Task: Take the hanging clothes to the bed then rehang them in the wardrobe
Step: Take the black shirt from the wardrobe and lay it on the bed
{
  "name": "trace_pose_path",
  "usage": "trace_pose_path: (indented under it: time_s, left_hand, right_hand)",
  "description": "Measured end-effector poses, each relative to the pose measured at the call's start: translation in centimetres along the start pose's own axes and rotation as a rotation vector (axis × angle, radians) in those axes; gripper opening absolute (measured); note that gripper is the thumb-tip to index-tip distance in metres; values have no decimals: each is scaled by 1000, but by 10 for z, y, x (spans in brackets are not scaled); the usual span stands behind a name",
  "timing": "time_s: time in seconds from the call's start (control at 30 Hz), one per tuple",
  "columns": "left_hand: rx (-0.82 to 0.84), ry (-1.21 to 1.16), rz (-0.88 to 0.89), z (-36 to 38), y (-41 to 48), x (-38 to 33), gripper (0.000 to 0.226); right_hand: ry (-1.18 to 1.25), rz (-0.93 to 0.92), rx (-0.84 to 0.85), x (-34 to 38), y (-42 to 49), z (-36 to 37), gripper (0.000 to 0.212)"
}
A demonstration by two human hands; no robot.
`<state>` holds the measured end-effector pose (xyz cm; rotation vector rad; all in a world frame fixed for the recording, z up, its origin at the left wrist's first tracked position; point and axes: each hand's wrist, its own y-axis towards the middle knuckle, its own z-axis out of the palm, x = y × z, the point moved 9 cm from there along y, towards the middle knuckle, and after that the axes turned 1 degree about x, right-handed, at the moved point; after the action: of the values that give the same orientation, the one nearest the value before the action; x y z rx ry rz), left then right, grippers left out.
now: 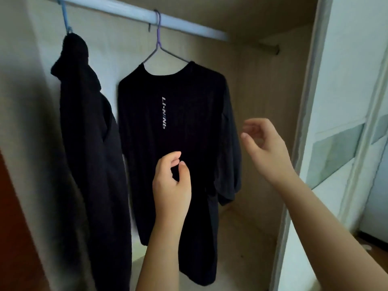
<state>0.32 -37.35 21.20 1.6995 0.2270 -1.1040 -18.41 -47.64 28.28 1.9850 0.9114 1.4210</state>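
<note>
Centre frame, your left hand [171, 181] and right hand [264, 148] (apart, loosely curled, empty) near the black shirt [168, 114]; tugging its cloth could slip it off the hanger [158, 46].

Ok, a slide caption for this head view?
Left hand and right hand, both empty, in front of a black shirt on a purple hanger, beside a dark coat on the wardrobe rail.

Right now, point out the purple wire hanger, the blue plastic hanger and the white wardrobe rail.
Purple wire hanger [157, 42]: head view, twisted neck under its hook.
Blue plastic hanger [64, 14]: head view, stem of its hook.
White wardrobe rail [189, 25]: head view, bare stretch right of the purple hanger.
</note>
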Motion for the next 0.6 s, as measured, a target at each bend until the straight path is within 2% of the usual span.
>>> trace_pose_path:
  time_s: [0.27,0.37,0.47,0.6]
  left_hand:
    - [-177,207,206,17,105,-25,25]
    - [-211,265,265,15,144,-26,26]
    - [-232,333,302,15,184,-22,29]
    - [-273,417,341,10,240,-16,33]
  right_hand:
    - [-43,-208,21,31,116,13,45]
    - [-265,-250,86,44,144,35,45]
    - [-546,-245,122,49,167,56,35]
    - [-695,-204,108,39,196,67,27]
